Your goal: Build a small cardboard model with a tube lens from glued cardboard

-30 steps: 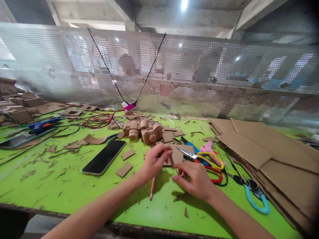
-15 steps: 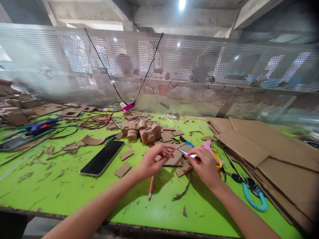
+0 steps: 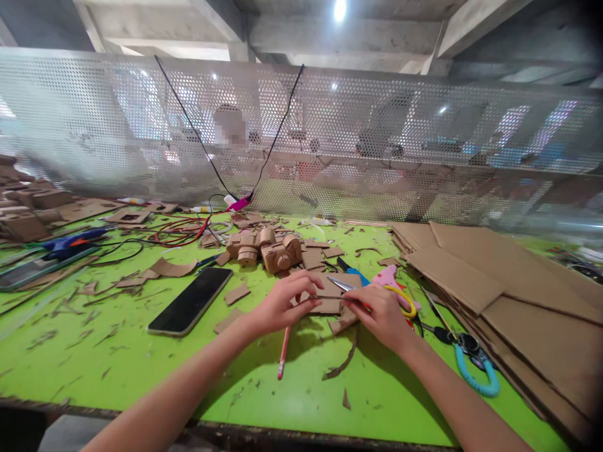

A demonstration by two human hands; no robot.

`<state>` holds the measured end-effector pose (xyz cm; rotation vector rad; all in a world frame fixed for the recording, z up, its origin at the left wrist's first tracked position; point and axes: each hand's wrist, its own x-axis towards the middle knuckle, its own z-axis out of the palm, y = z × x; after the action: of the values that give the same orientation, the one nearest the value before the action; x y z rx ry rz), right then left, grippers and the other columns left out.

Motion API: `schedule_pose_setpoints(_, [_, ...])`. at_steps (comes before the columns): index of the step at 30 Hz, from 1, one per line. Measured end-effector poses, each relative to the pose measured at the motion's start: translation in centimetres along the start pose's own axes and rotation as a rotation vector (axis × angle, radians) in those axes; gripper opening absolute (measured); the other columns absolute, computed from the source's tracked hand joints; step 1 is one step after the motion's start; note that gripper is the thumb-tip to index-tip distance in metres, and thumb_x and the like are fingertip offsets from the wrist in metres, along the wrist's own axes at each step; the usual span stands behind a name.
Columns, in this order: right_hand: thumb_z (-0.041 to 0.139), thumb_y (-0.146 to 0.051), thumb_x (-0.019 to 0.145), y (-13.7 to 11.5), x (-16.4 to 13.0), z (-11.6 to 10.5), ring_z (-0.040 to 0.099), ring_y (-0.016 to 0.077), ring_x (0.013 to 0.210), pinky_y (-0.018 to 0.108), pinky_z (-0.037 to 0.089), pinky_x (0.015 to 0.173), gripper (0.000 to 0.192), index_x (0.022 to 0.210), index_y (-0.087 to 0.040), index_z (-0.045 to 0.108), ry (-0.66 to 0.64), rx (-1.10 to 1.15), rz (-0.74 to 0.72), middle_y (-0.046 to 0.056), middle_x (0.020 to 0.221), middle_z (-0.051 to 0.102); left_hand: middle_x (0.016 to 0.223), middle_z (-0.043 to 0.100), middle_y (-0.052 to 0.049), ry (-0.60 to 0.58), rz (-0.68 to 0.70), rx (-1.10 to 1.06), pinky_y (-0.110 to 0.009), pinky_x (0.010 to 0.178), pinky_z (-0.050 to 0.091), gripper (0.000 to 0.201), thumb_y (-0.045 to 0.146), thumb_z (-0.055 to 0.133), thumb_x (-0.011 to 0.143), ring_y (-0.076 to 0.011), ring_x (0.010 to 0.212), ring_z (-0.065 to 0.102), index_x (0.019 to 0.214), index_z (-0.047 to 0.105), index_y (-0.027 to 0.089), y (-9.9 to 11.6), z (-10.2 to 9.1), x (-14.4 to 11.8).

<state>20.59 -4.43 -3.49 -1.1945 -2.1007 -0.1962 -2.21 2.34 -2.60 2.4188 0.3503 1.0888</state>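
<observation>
A thin strip of cardboard stretches between my two hands. My left hand pinches its left end between thumb and fingers. At the strip's right end, my right hand is closed, thumb and forefinger pressed on it. The same hand also holds scissors, their metal blades pointing up and left and a yellow handle loop showing behind the knuckles. Flat cardboard pieces lie under the hands. A pink pencil lies on the table just below my left hand, its upper end hidden.
A phone lies to the left. Cardboard camera models stand behind my left hand. Large cardboard sheets are stacked at right, near a cyan-handled tool. A blue glue gun and cables lie far left; a perforated screen borders the back.
My right thumb and forefinger have come to the strip's right end, and the strip now runs nearly level between both hands. The scissor blades still jut from my right hand.
</observation>
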Motion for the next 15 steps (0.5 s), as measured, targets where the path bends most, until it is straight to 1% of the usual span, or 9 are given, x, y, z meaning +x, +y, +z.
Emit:
schedule_pose_setpoints(2, [0.056, -0.023, 0.089, 0.1, 0.0, 0.0, 0.068, 0.0164, 0.072, 0.029, 0.046, 0.066, 0.013, 0.089, -0.022, 0.068, -0.024, -0.013, -0.004, 0.002, 0.080, 0.075, 0.095, 0.065, -0.010, -0.089, 0.062, 0.149, -0.026, 0.074, 0.048, 0.014, 0.024, 0.047, 0.091, -0.0149, 0.085, 0.061, 0.084, 0.056, 0.016, 0.2, -0.5, 0.1])
schedule_pose_setpoints(4, [0.056, -0.022, 0.088, 0.3, 0.0, 0.0, 0.068, 0.0163, 0.071, 0.028, 0.046, 0.066, 0.014, 0.087, -0.022, 0.069, -0.046, -0.024, 0.006, 0.002, 0.080, 0.075, 0.090, 0.065, -0.009, -0.182, 0.104, 0.294, -0.024, 0.070, 0.046, 0.018, 0.024, 0.042, 0.093, -0.0141, 0.080, 0.061, 0.089, 0.057, 0.016, 0.2, -0.8, 0.1])
schedule_pose_setpoints(6, [0.057, -0.020, 0.087, 0.5, 0.0, -0.1, 0.068, 0.0164, 0.070, 0.028, 0.046, 0.066, 0.013, 0.085, -0.023, 0.070, -0.060, -0.034, 0.022, 0.001, 0.080, 0.075, 0.079, 0.064, -0.006, -0.251, 0.160, 0.473, -0.022, 0.062, 0.042, 0.023, 0.026, 0.039, 0.094, -0.0131, 0.070, 0.059, 0.084, 0.058, 0.016, 0.0, -0.9, 0.1])
schedule_pose_setpoints(7, [0.058, -0.021, 0.086, 0.6, 0.0, -0.1, 0.068, 0.0168, 0.070, 0.028, 0.047, 0.066, 0.012, 0.085, -0.023, 0.070, -0.068, -0.040, 0.035, 0.001, 0.081, 0.075, 0.073, 0.063, -0.004, -0.266, 0.190, 0.560, -0.022, 0.058, 0.040, 0.026, 0.026, 0.038, 0.094, -0.0126, 0.065, 0.058, 0.079, 0.057, 0.016, -0.1, -0.9, 0.0])
schedule_pose_setpoints(9, [0.062, -0.024, 0.084, 0.9, 0.1, -0.3, 0.068, 0.0175, 0.071, 0.029, 0.047, 0.066, 0.008, 0.086, -0.023, 0.070, -0.096, -0.041, 0.060, 0.000, 0.082, 0.075, 0.064, 0.061, -0.002, -0.249, 0.228, 0.677, -0.022, 0.052, 0.035, 0.029, 0.024, 0.037, 0.093, -0.0115, 0.057, 0.055, 0.073, 0.057, 0.017, -0.5, -0.9, 0.0])
schedule_pose_setpoints(10, [0.062, -0.027, 0.084, 1.0, 0.1, -0.5, 0.068, 0.0175, 0.072, 0.029, 0.047, 0.066, 0.009, 0.087, -0.023, 0.070, -0.111, -0.033, 0.067, 0.001, 0.082, 0.075, 0.064, 0.062, -0.002, -0.219, 0.233, 0.704, -0.022, 0.050, 0.034, 0.029, 0.022, 0.037, 0.093, -0.0111, 0.055, 0.055, 0.073, 0.057, 0.017, -0.6, -0.8, 0.0])
schedule_pose_setpoints(13, [0.056, -0.032, 0.089, 1.4, 0.3, -0.8, 0.067, 0.0162, 0.072, 0.028, 0.047, 0.066, 0.016, 0.088, -0.022, 0.069, -0.128, 0.019, 0.041, 0.002, 0.081, 0.074, 0.079, 0.071, -0.003, -0.091, 0.263, 0.736, -0.022, 0.051, 0.036, 0.027, 0.020, 0.037, 0.092, -0.0104, 0.059, 0.059, 0.079, 0.060, 0.018, -0.8, -0.7, -0.1])
schedule_pose_setpoints(15, [0.052, -0.033, 0.091, 1.5, 0.4, -0.9, 0.066, 0.0156, 0.071, 0.028, 0.047, 0.065, 0.021, 0.088, -0.021, 0.069, -0.113, 0.065, 0.010, 0.003, 0.080, 0.074, 0.091, 0.073, -0.003, -0.015, 0.294, 0.756, -0.022, 0.054, 0.038, 0.026, 0.018, 0.038, 0.092, -0.0098, 0.062, 0.061, 0.081, 0.061, 0.019, -0.7, -0.7, -0.3])
